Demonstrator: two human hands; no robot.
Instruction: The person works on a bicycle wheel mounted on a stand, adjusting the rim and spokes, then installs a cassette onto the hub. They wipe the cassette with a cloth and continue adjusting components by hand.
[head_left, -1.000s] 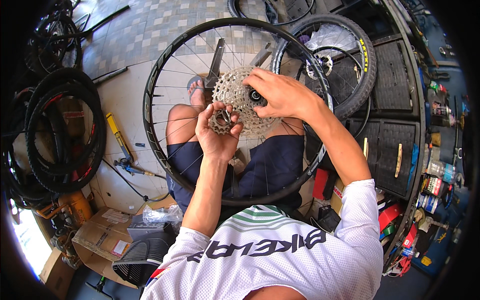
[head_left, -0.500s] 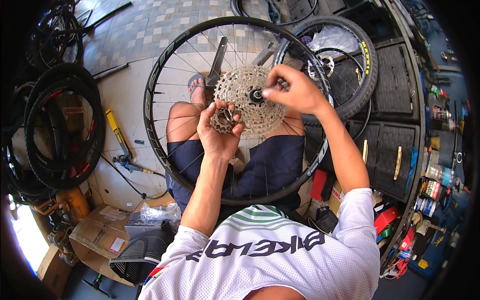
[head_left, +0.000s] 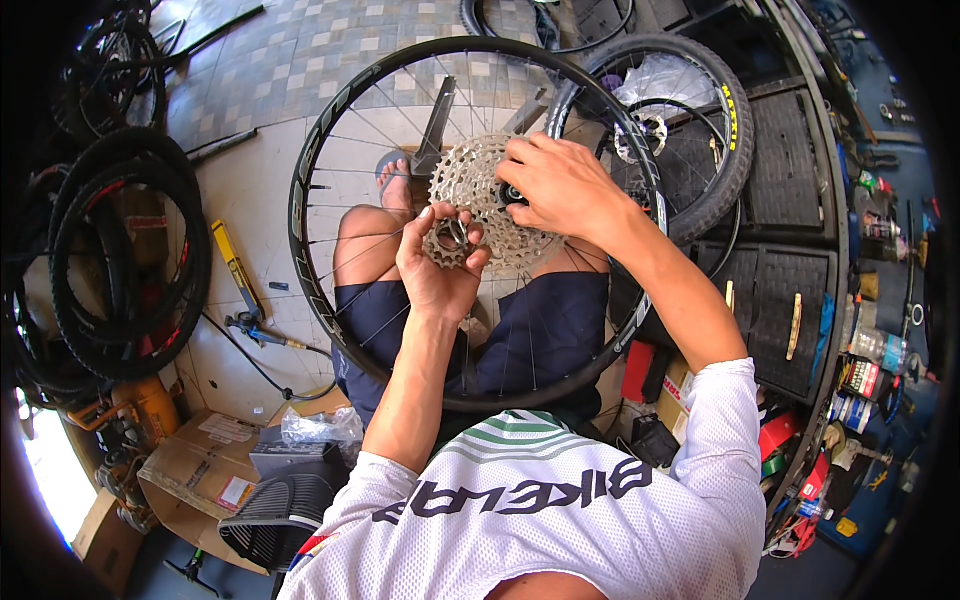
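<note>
A bicycle wheel with a black rim [head_left: 300, 250] lies across my legs, bearing a large silver cassette [head_left: 465, 170] at its hub. My left hand [head_left: 435, 272] grips small loose sprockets [head_left: 452, 244] with the palm upward, in front of the cassette's lower left. My right hand [head_left: 562, 190] is over the cassette's centre, fingertips curled down at the black hub end [head_left: 510, 193]; whatever it pinches there is hidden by the fingers.
A second wheel [head_left: 733, 140] lies upper right beside black cases [head_left: 762, 320]. Tyres [head_left: 125, 340] pile at left near a yellow tool [head_left: 232, 260] with a hose. A cardboard box [head_left: 185, 470] sits lower left; a cluttered tool rack [head_left: 880, 350] lines the right.
My right hand lifted up and right off the hub half a second ago, exposing it, and is now back down over it. My left hand with the sprockets has barely moved.
</note>
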